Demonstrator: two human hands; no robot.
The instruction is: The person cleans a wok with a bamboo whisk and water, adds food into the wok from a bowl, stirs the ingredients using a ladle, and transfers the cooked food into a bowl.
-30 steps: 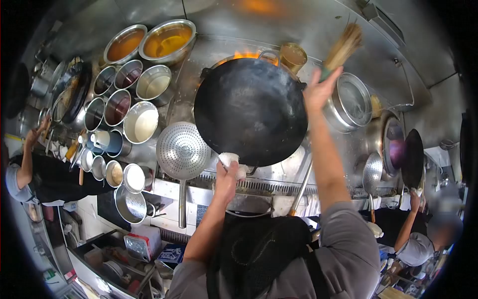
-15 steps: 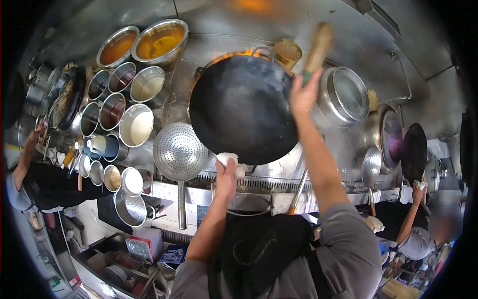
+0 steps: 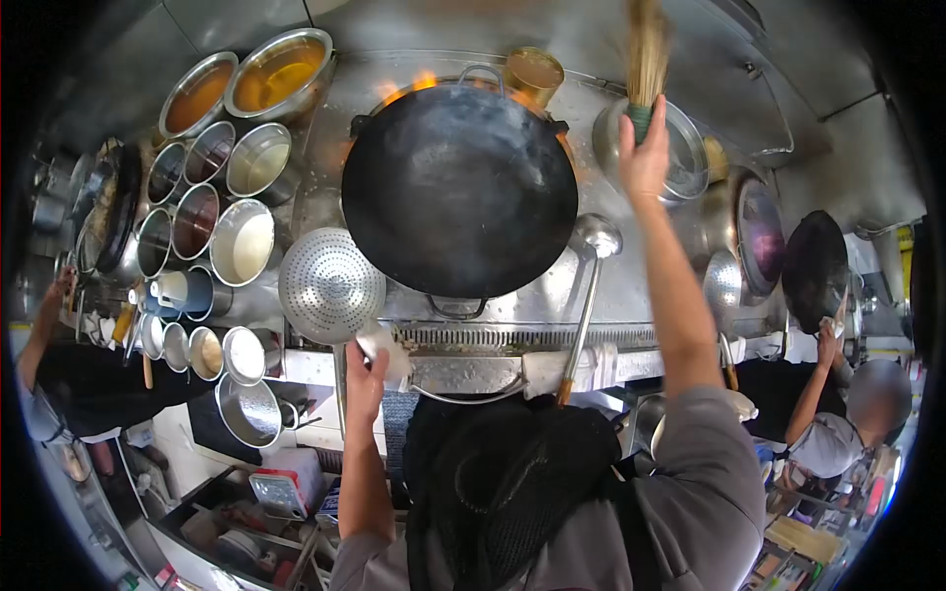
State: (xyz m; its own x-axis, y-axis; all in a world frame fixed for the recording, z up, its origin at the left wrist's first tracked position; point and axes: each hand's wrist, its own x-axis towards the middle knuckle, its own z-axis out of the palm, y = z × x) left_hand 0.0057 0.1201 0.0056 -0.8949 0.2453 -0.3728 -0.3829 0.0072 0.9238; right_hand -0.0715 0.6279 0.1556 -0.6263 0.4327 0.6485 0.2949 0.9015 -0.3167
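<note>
A large black wok (image 3: pixel 459 187) sits over the burner, with flames showing behind its far rim and its near handle bare. My left hand (image 3: pixel 366 379) is closed on a white cloth (image 3: pixel 384 353), by the handle of a perforated strainer (image 3: pixel 332 286) and apart from the wok. My right hand (image 3: pixel 643 153) grips the green-bound end of a straw brush (image 3: pixel 646 59), bristles pointing away, over the near left side of a round metal pot (image 3: pixel 687 153). A ladle (image 3: pixel 597 236) lies to the right of the wok.
Metal containers of sauces and powders (image 3: pixel 242 242) stand at the left, with two bowls of orange liquid (image 3: pixel 280 74) behind. A can (image 3: pixel 533 74) stands beyond the wok. At the right a co-worker (image 3: pixel 828 443) holds another wok (image 3: pixel 815 271); another person's arm (image 3: pixel 44 320) shows at far left.
My left hand has come away from the wok's near edge to the left with the cloth. My right hand has moved right with the brush. The ladle's bowl is now uncovered.
</note>
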